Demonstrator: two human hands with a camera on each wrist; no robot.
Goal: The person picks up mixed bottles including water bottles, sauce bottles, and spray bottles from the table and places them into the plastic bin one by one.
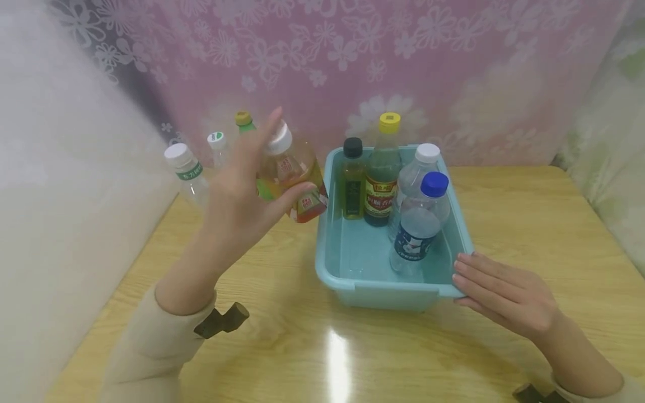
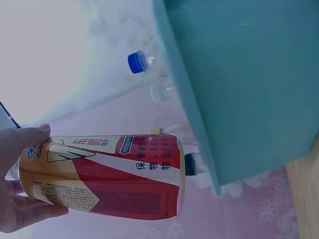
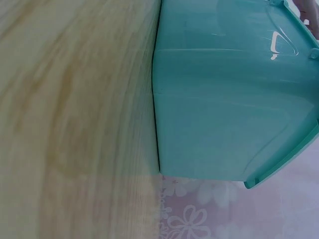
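Note:
My left hand grips a drink bottle with a white cap and a gold-and-red label, holding it tilted just left of a light-blue plastic bin. In the left wrist view, thumb and fingers wrap one end of that bottle, beside the bin wall. My right hand rests with extended fingers on the bin's front right corner. Inside the bin stand a dark-capped bottle, a yellow-capped vinegar bottle, a clear white-capped bottle and a blue-capped Pepsi bottle.
Left of the bin, partly behind my left hand, stand a clear white-capped bottle, another white-capped bottle and a green bottle with a yellowish cap. A wooden table lies beneath; a pink floral cloth hangs behind.

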